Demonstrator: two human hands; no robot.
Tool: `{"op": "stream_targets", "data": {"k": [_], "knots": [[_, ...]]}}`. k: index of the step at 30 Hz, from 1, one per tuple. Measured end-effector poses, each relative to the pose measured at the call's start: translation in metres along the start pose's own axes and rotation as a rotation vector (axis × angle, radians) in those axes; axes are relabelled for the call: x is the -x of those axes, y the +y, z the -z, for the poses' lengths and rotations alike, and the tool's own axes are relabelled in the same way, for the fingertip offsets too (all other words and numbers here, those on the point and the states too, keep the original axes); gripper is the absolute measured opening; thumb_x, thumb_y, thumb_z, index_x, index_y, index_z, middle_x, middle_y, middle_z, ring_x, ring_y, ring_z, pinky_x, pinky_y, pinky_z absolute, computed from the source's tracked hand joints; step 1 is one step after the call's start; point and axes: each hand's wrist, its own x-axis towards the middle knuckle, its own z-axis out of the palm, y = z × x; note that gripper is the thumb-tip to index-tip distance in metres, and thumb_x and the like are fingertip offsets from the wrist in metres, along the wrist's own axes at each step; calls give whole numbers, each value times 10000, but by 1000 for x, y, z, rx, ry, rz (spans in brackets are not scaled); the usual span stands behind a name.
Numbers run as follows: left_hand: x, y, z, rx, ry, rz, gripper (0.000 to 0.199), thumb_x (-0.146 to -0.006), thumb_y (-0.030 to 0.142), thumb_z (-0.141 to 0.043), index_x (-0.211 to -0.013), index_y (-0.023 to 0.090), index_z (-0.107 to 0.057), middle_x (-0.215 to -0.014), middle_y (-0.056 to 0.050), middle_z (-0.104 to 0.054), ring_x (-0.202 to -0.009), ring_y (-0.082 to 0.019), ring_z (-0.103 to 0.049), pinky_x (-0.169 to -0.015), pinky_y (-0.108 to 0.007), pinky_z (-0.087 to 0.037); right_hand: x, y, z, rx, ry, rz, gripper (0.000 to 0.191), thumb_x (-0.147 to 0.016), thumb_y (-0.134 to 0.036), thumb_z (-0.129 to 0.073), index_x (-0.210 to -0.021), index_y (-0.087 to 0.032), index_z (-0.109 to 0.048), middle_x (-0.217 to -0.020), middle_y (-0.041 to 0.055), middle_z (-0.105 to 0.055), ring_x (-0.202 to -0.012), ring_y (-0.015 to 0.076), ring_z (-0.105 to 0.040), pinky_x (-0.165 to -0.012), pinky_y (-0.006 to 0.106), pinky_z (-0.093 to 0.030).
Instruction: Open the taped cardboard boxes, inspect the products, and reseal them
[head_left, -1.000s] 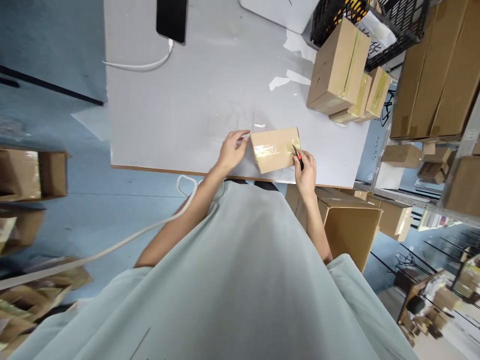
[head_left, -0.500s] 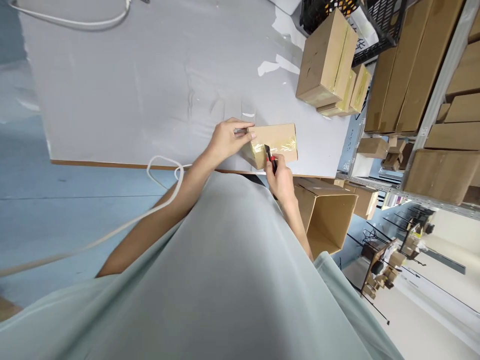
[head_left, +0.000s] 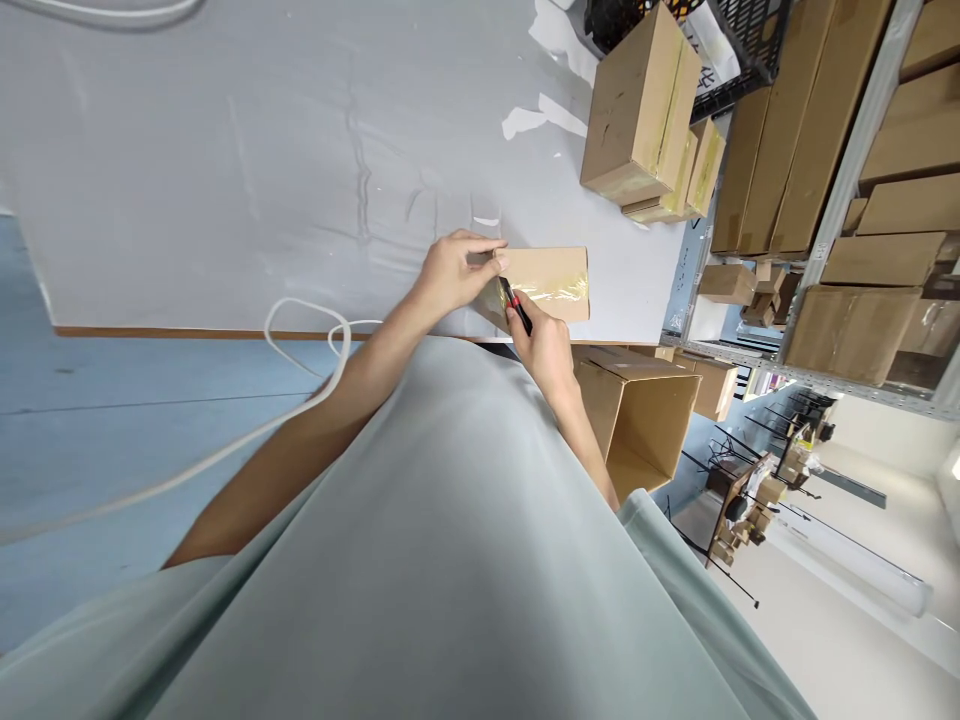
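A small cardboard box [head_left: 546, 264] with shiny clear tape along its top sits near the front edge of the table [head_left: 247, 220]. My left hand [head_left: 452, 272] grips the box's left end, thumb and fingertips at its upper left corner. Closed around a red and black utility knife [head_left: 519, 308], my right hand [head_left: 547, 352] is over the front of the box. The knife's tip points up and left, at the taped left edge close to my left thumb. Whether the blade is in the tape I cannot tell.
Taped cardboard boxes [head_left: 637, 110] stand at the table's right end, beside a black plastic crate [head_left: 750, 50]. Below the table edge at right is an open carton [head_left: 652, 430]. A white cable [head_left: 225, 455] loops over my left forearm. Shelves of cartons [head_left: 855, 330] rise at right.
My right hand has moved the knife left along the box, from the middle of the tape to the left edge. My left hand keeps its grip. The view has shifted slightly.
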Motion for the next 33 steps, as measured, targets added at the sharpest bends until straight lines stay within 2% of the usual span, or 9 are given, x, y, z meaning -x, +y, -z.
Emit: {"op": "stream_targets", "data": {"k": [5, 13, 19, 24, 29, 33], "knots": [[0, -1, 1, -6, 6, -14, 344, -1004, 388, -786, -1289, 237, -903, -1316, -86, -828, -1266, -327, -777, -1107, -499, -707, 4, -6, -3, 3, 18, -29, 444, -1250, -345, -447, -1623, -239, -663, -1332, 127, -875, -1217, 315, -856, -1086, 421, -627], [-4, -6, -1, -52, -3, -8, 403, -990, 431, -783, -1316, 229, -903, -1291, -93, -834, -1205, -312, -787, -1123, -477, -679, -2, -11, -2, 76, -7, -46, 448, -1250, -377, -467, -1634, -244, -655, -1316, 144, -868, -1236, 334, -842, -1078, 434, -630], [-2, -10, -7, -52, 27, 18, 436, -978, 426, -788, -1351, 223, -883, -1267, -97, -825, -1184, -295, -777, -1136, -451, -662, -6, -29, 6, 171, -49, -102, 356, -1231, -321, -480, -1477, -229, -720, -1156, 140, -872, -1129, 347, -824, -1046, 456, -626], [2, -10, -12, -76, 58, 31, 421, -988, 411, -749, -1344, 235, -889, -1325, -95, -830, -1144, -287, -786, -1072, -440, -691, 5, -42, 12, 269, -124, -200, 345, -1217, -261, -483, -1449, -200, -731, -1155, 176, -866, -1110, 367, -829, -1006, 466, -633], [4, -11, -12, -71, 60, 40, 458, -986, 381, -747, -1395, 212, -864, -1369, -121, -811, -1159, -273, -790, -1073, -411, -686, 8, -41, 10, 270, -143, -193, 367, -1220, -273, -459, -1478, -198, -709, -1173, 186, -871, -1100, 374, -831, -970, 459, -633], [3, -11, -8, -74, 42, 44, 449, -987, 416, -764, -1378, 224, -872, -1356, -115, -811, -1178, -286, -792, -1095, -441, -684, 13, -37, 12, 244, -138, -187, 340, -1217, -293, -473, -1443, -219, -716, -1120, 165, -878, -1052, 360, -837, -955, 437, -628]]}}
